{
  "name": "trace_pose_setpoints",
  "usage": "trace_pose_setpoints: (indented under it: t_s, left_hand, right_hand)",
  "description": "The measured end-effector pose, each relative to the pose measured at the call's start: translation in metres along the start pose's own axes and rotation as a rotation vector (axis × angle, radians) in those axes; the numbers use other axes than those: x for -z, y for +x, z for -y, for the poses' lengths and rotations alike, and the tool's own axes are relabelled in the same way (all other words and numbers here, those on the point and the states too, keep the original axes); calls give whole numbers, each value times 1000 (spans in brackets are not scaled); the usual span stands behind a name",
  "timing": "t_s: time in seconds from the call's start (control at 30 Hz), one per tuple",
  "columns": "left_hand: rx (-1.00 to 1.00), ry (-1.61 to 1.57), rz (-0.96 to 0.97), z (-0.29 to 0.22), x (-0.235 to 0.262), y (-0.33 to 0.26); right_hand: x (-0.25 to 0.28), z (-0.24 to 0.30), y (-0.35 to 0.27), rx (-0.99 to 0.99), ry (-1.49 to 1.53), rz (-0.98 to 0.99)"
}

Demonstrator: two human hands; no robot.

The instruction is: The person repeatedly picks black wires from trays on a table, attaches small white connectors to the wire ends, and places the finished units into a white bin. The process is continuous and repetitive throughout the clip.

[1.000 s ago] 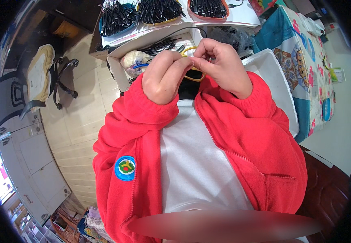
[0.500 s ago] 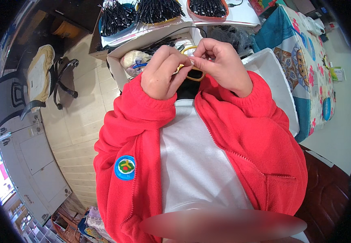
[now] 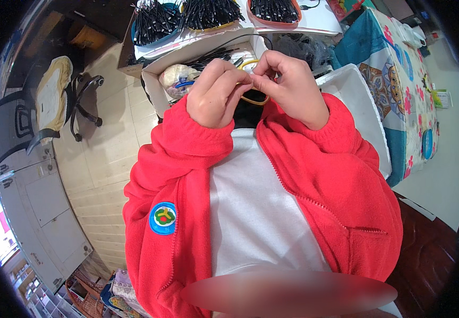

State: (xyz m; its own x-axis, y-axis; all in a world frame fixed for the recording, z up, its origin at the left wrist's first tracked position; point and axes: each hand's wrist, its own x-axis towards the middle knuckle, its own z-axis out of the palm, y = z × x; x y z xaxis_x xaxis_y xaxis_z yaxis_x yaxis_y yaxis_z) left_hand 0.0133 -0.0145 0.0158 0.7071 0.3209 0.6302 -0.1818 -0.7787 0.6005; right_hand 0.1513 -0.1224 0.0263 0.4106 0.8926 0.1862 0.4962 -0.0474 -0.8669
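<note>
Curling inward since the earlier frame, my left hand is meeting my right hand fingertip-to-fingertip; whether either grip is clamping something, I cannot tell; I am keeping both steady.

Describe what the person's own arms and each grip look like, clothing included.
Long, plain red fleece sleeves cover both arms, with gathered cuffs at the wrists. They belong to a red zip jacket with a round blue-rimmed patch on its left chest. The left grip and right grip are bare; no glove or watch shows.
</note>
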Motion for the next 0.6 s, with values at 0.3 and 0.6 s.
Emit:
trace_pose_setpoints:
  t_s: [0.3,0.6]
  left_hand:
    - [-12,41,10,9,-10,0]
    - [-49,46,10,0,-1,-2]
  right_hand:
    - [-3,-6,4,30,0,-8]
    - [3,-10,9,-242,558,162]
